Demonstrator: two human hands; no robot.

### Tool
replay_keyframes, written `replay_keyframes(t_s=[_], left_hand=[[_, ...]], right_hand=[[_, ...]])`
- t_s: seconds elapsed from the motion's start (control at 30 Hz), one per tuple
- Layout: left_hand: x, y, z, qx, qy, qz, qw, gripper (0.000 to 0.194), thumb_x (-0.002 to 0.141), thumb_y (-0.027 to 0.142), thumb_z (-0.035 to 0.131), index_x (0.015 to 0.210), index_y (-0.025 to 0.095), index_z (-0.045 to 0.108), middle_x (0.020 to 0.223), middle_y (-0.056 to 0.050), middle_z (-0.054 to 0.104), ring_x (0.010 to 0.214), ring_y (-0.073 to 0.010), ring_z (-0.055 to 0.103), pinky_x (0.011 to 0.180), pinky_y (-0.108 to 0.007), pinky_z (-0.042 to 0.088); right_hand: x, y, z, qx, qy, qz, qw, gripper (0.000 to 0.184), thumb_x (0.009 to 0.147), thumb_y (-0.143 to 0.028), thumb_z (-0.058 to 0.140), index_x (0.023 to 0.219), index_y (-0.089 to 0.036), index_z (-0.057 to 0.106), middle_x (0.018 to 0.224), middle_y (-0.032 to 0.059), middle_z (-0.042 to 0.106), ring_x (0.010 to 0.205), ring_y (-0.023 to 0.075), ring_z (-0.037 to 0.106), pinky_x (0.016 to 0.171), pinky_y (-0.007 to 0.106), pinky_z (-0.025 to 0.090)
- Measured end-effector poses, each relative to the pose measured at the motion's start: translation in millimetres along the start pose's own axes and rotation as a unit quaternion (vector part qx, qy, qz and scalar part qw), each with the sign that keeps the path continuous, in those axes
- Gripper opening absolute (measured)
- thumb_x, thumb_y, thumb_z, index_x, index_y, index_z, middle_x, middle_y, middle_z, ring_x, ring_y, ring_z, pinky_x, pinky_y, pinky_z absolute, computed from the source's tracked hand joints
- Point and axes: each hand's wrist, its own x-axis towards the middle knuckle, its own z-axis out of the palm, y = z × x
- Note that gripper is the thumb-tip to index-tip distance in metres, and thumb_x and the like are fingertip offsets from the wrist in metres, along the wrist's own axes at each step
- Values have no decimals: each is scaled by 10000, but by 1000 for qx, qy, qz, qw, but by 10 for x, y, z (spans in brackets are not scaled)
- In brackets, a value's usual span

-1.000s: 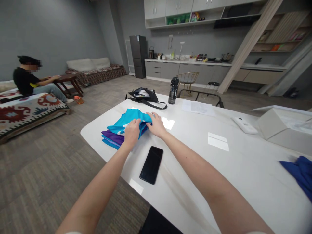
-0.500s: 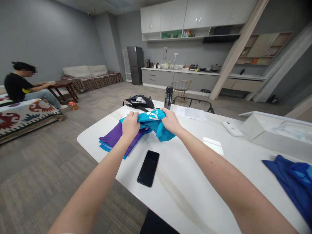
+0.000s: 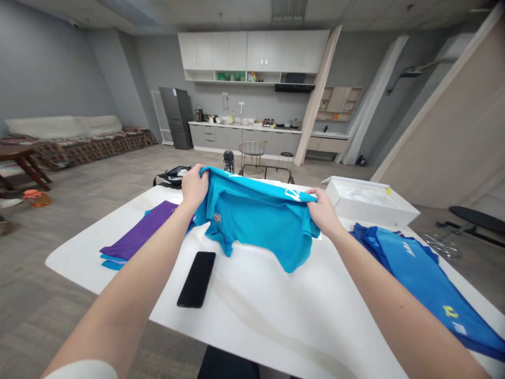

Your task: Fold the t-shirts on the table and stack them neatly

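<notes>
A turquoise shirt (image 3: 260,221) with white lettering along its upper fold hangs stretched between my two hands above the white table. At its upper left corner, my left hand (image 3: 194,186) is closed on the cloth. My right hand (image 3: 324,211) pinches the upper right end. The lower edge droops unevenly close to the tabletop, and a small label shows on the inside at left. Left of the shirt lies a folded stack with a purple garment (image 3: 142,231) on top and blue layers beneath. A black phone (image 3: 197,279) rests on the table just in front of the shirt.
Blue shirts (image 3: 418,268) lie spread on the right of the white table (image 3: 252,326). Behind them stands an open white box (image 3: 371,202). A dark bottle (image 3: 228,160) and a black bag (image 3: 171,177) are at the far edge, near a metal-framed chair.
My hands have moved apart and carried the turquoise shirt rightward off the stack, spreading it from a bunch into a wide hanging sheet. The view has turned right, showing more of the blue shirts.
</notes>
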Motion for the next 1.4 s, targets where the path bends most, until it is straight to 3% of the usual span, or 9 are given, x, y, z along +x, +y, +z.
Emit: replay_keyframes(t_s=[0.3, 0.47, 0.6, 0.77, 0.83, 1.0, 1.17, 1.3, 1.4], left_hand=[[97, 1174, 524, -42, -275, 174, 945, 262, 839, 378, 620, 982, 219, 769, 1087, -82, 760, 1073, -299, 659, 933, -333, 496], [-385, 1656, 885, -172, -380, 122, 901, 239, 755, 298, 651, 946, 206, 761, 997, -61, 757, 946, -266, 679, 810, -313, 532], [-810, 1920, 1002, -302, -429, 31, 851, 266, 773, 296, 657, 1008, 198, 733, 939, -46, 741, 902, -223, 670, 799, -303, 537], [-1032, 1976, 909, -370, -485, 13, 792, 329, 822, 319, 663, 1117, 182, 710, 856, -54, 699, 794, -190, 641, 753, -313, 526], [-1126, 1909, 845, -392, -464, 35, 794, 409, 850, 315, 641, 1239, 187, 653, 925, -65, 697, 837, -191, 643, 785, -324, 525], [-1679, 1602, 757, -309, -202, 33, 929, 524, 847, 252, 617, 1359, 232, 510, 1262, -102, 597, 1095, -228, 592, 977, -396, 483], [-2060, 1350, 877, -204, -223, 51, 952, 623, 763, 355, 759, 1326, 225, 528, 1251, -108, 607, 1180, -308, 585, 999, -466, 472], [-1948, 1378, 923, -243, -237, 96, 936, 183, 866, 256, 619, 1040, 250, 674, 1091, -46, 689, 1076, -244, 640, 968, -374, 477], [-1825, 1464, 844, -305, -253, 74, 915, 190, 943, 268, 498, 957, 266, 688, 937, -4, 719, 921, -202, 664, 854, -313, 491]], right_hand=[[-467, 955, -724, -233, -90, 128, 960, 251, 864, -314, 562, 1001, -185, 728, 893, 90, 723, 888, 276, 669, 776, 339, 479], [-872, 784, -314, -254, -125, -57, 957, 704, 797, -320, 755, 1437, -218, 480, 1355, 144, 545, 1213, 318, 565, 953, 415, 490], [-1111, 377, 237, -237, -168, -202, 935, 661, 867, -377, 732, 1464, -307, 456, 1268, 101, 543, 1150, 293, 567, 925, 413, 510], [-1051, 374, 577, -340, -138, -193, 910, 434, 984, -218, 522, 1404, -315, 570, 1072, 127, 615, 1001, 299, 593, 822, 389, 478], [-953, 499, 573, -295, -128, -163, 933, 327, 988, -200, 477, 1252, -266, 658, 1035, 117, 642, 949, 279, 606, 797, 366, 467], [-644, 618, 408, -11, -17, -7, 1000, 198, 945, -385, 540, 1034, -235, 634, 830, 16, 649, 705, 198, 570, 689, 310, 446], [-378, 391, 181, 167, 10, 52, 985, 240, 869, -469, 596, 912, -232, 600, 698, -25, 552, 608, 161, 462, 578, 280, 392], [-308, 219, 8, 202, -16, 55, 978, 281, 832, -513, 650, 886, -245, 588, 620, -49, 467, 539, 142, 389, 503, 268, 321], [-294, 176, -157, 206, -35, 78, 975, 343, 806, -570, 675, 876, -248, 578, 620, -45, 486, 530, 142, 396, 482, 267, 303]])
